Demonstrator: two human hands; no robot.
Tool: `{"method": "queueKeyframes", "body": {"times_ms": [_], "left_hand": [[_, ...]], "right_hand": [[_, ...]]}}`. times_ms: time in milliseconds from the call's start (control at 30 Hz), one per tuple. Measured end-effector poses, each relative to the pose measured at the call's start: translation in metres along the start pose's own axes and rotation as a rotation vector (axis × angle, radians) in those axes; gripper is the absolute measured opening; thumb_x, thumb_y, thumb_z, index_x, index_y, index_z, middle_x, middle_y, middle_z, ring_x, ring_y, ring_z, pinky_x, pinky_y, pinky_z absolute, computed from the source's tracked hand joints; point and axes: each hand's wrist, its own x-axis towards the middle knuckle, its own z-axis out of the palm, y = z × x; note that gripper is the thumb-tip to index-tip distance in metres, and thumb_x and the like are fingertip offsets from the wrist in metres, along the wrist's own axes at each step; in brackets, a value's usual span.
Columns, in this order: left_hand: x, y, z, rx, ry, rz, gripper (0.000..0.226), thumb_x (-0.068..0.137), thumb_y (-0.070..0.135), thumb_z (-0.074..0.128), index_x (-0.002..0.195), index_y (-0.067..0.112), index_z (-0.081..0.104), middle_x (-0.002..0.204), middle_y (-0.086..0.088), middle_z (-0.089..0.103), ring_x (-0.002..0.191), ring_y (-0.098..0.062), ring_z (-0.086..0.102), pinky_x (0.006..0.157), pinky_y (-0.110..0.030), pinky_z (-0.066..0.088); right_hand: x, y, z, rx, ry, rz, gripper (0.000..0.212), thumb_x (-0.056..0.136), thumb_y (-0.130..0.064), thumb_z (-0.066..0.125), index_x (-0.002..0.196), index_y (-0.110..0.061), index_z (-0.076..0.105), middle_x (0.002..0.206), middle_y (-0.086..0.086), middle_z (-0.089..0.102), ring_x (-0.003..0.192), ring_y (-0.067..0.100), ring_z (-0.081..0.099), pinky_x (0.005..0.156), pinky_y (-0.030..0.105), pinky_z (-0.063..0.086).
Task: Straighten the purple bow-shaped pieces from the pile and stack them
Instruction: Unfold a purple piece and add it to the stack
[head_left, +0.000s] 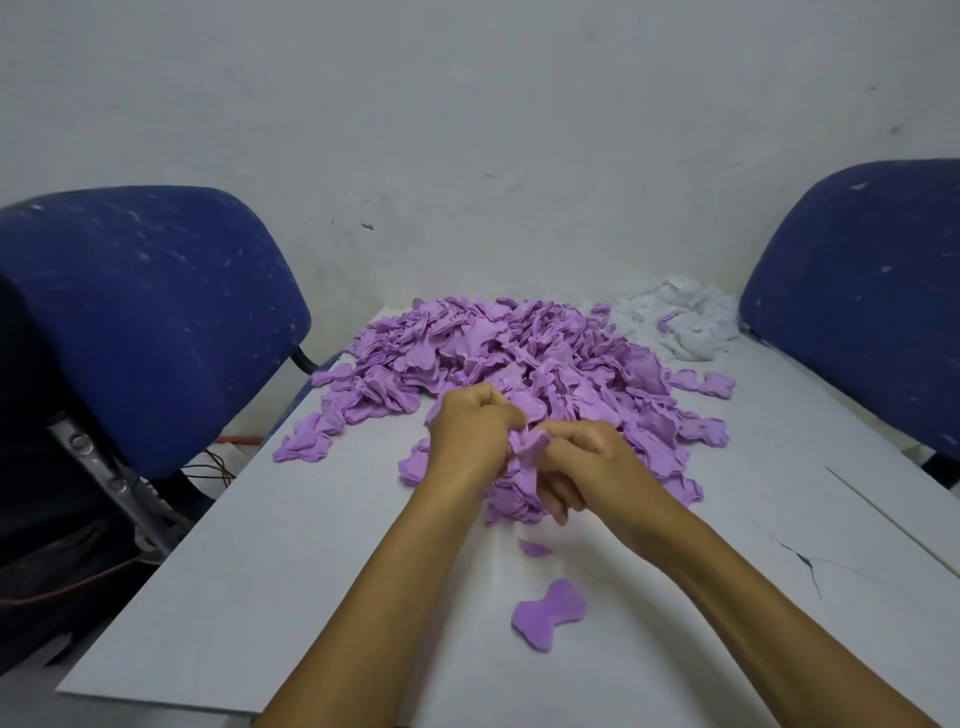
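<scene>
A big pile of purple bow-shaped pieces covers the far middle of the white table. At the pile's near edge my left hand and my right hand meet, and both pinch one crumpled purple piece between them. One flat purple bow piece lies alone on the table nearer to me. A small purple piece lies between it and the pile.
A heap of white pieces sits at the back right of the table. Blue chair backs stand at the left and right. A crack marks the table on the right. A wall rises behind.
</scene>
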Motion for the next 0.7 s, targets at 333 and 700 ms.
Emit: {"method": "queueKeyframes", "body": {"times_ms": [333, 700], "left_hand": [[-0.001, 0.016, -0.001, -0.168, -0.302, -0.066, 0.017, 0.089, 0.006, 0.057, 0.072, 0.009, 0.060, 0.052, -0.006, 0.050, 0.041, -0.016, 0.043, 0.043, -0.017, 0.034], [-0.004, 0.007, -0.006, -0.308, -0.432, 0.319, 0.006, 0.073, 0.023, 0.069, 0.068, 0.020, 0.071, 0.065, -0.001, 0.063, 0.060, -0.016, 0.056, 0.061, -0.028, 0.048]], "right_hand": [[-0.003, -0.011, -0.020, 0.659, -0.398, 0.225, 0.025, 0.082, -0.021, 0.060, 0.078, 0.003, 0.053, 0.044, -0.001, 0.036, 0.044, 0.011, 0.027, 0.043, 0.021, 0.025], [-0.011, -0.006, -0.014, 0.815, -0.253, 0.182, 0.030, 0.065, -0.026, 0.086, 0.085, -0.012, 0.068, 0.057, -0.003, 0.052, 0.053, 0.010, 0.048, 0.047, 0.020, 0.030]]}}
